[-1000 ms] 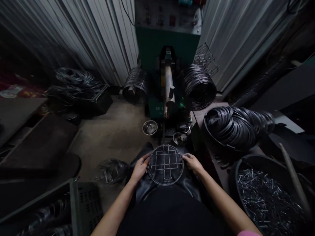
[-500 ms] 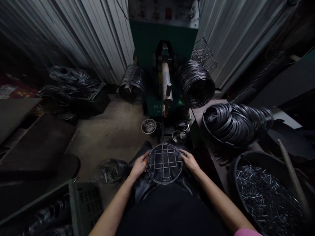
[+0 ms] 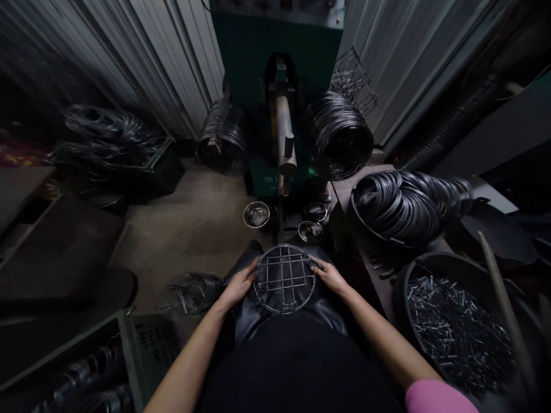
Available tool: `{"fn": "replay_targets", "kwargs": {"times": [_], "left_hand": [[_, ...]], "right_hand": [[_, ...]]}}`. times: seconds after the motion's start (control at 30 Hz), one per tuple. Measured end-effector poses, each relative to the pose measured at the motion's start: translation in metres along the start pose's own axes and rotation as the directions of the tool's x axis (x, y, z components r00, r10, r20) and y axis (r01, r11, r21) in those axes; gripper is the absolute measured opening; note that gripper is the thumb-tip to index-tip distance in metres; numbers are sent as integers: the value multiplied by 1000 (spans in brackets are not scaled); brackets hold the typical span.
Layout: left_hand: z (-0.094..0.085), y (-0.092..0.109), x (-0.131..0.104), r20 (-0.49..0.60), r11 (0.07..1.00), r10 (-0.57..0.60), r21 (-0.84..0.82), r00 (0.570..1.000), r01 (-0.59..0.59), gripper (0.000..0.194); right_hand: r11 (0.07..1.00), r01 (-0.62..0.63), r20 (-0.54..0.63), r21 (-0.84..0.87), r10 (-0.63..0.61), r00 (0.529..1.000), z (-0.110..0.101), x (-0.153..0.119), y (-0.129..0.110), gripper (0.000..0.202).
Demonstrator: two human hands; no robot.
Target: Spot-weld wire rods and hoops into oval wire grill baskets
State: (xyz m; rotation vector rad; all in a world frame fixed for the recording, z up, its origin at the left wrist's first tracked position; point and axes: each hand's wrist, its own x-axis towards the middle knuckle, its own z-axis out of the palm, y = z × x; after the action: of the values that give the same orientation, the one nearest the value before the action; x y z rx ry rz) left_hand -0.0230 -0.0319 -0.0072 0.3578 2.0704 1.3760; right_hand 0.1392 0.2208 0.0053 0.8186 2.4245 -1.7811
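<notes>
Between both hands is a round wire rack (image 3: 282,279), a metal ring with crossing wires inside, held above the dark apron on my lap. My left hand (image 3: 239,285) is closed on the ring's left side. On the opposite side, the fingers of my right hand (image 3: 329,275) grip the rim. Just beyond the rack stands a green machine (image 3: 241,51) with a metal arm (image 3: 284,129) pointing toward me; its tip is apart from the rack.
Wire-ring bundles hang left (image 3: 222,137) and right (image 3: 338,135) of the arm. Small bowls (image 3: 257,214) sit below it. At right are a basin of rings (image 3: 396,209) and a tub of short metal pins (image 3: 456,327). A green crate (image 3: 124,344) stands at lower left.
The view has shifted slightly, so the machine and surroundings sit a little higher and farther left. Both hands still hold the rack, in nearly the same pose.
</notes>
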Motion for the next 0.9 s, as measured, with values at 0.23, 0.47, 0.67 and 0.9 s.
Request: {"fn": "replay_targets", "kwargs": {"times": [0.23, 0.47, 0.67, 0.9], "left_hand": [[-34, -1, -3, 422, 883, 62, 398, 905, -247, 86], [0, 2, -31, 310, 712, -4, 668, 951, -214, 132], [-11, -11, -29, 383, 789, 57, 549, 922, -277, 125], [-25, -4, -21, 308, 984, 101, 108, 946, -140, 76]], "right_hand": [[999, -9, 25, 53, 7, 1000, 0, -16, 4, 49], [999, -36, 15, 10, 36, 999, 4, -15, 3, 50], [1000, -20, 10, 1, 20, 1000, 4, -17, 3, 51], [995, -9, -38, 99, 13, 999, 8, -12, 11, 49]]}}
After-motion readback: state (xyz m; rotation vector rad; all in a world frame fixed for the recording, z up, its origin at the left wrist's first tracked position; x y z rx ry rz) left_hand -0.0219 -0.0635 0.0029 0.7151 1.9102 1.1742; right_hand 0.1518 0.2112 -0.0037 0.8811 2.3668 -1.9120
